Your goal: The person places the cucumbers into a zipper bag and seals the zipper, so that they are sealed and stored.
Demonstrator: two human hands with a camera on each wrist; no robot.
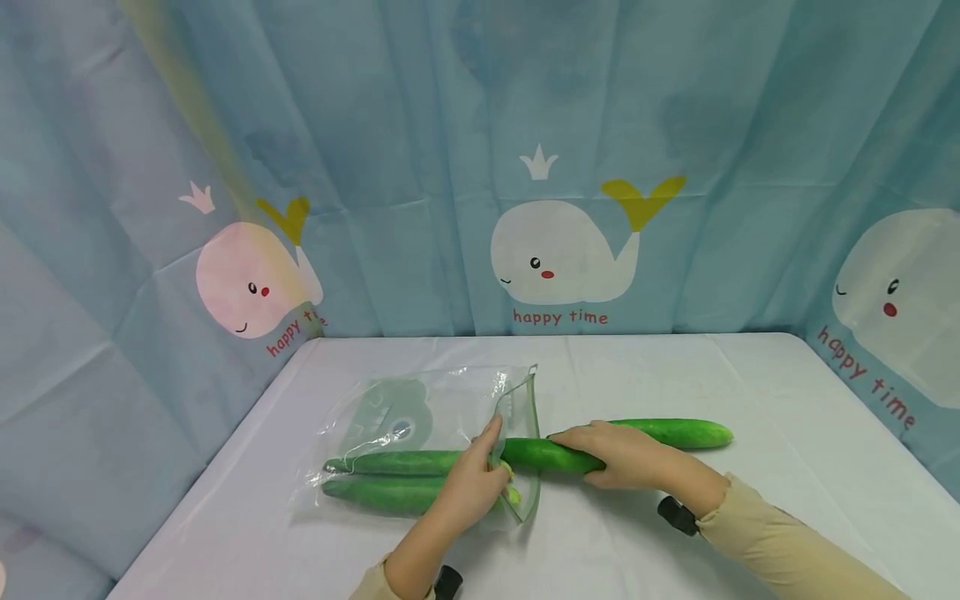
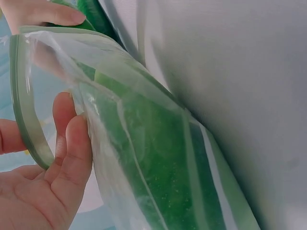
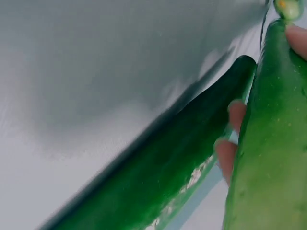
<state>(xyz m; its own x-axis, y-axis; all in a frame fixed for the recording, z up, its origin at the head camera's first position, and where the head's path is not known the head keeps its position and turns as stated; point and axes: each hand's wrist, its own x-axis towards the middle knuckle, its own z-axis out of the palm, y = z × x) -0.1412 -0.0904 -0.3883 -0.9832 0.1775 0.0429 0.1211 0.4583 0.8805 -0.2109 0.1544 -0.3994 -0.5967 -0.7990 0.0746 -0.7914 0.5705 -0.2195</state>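
A clear zip bag with a green-edged mouth lies on its side. Two cucumbers are inside it, one beside the other. My left hand pinches the rim of the bag and keeps the mouth apart; in the left wrist view its fingers curl around the green edge. At the opening, my right hand grips another cucumber, whose front end is within the bag's mouth. Behind that hand a further cucumber lies on the table, also seen as the dark cucumber in the right wrist view.
The white-covered table runs back to a blue curtain printed with whales, which also closes off the left and right sides. A pale green printed shape shows on the bag.
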